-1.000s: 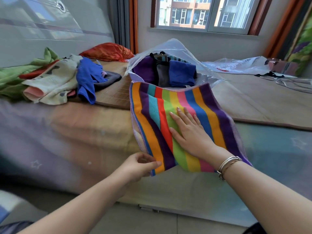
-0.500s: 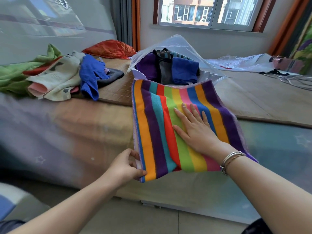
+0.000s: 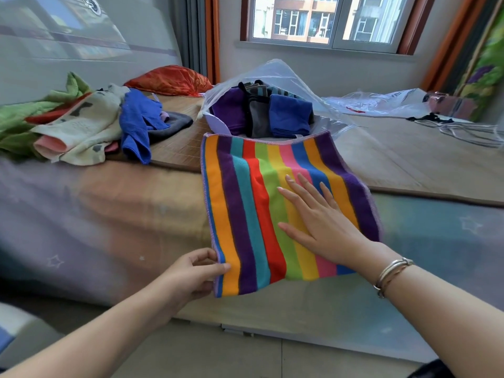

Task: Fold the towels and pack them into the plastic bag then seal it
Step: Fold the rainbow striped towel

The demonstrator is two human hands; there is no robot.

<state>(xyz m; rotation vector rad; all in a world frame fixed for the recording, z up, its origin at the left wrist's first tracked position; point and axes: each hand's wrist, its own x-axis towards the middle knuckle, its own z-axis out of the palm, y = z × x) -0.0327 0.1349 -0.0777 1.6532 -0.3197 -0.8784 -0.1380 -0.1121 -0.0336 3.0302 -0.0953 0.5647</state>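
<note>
A rainbow-striped towel (image 3: 253, 203) lies folded flat on the bed, its near edge hanging over the mattress side. My right hand (image 3: 316, 219) presses flat on its middle with straight, spread fingers. My left hand (image 3: 196, 271) pinches the towel's near left corner between thumb and fingers. Just behind the towel stands an open clear plastic bag (image 3: 275, 75) holding folded purple, grey and blue towels (image 3: 289, 115).
A heap of unfolded towels (image 3: 81, 124), green, cream and blue, lies at the left on a bamboo mat (image 3: 409, 156). An orange bundle (image 3: 171, 80) sits behind it. More clear plastic (image 3: 381, 102) and wire hangers (image 3: 474, 132) lie at the right. Floor tiles run below the bed edge.
My left hand slid left along the towel's near edge to its left corner and now pinches it. The right hand stays flat on the towel.
</note>
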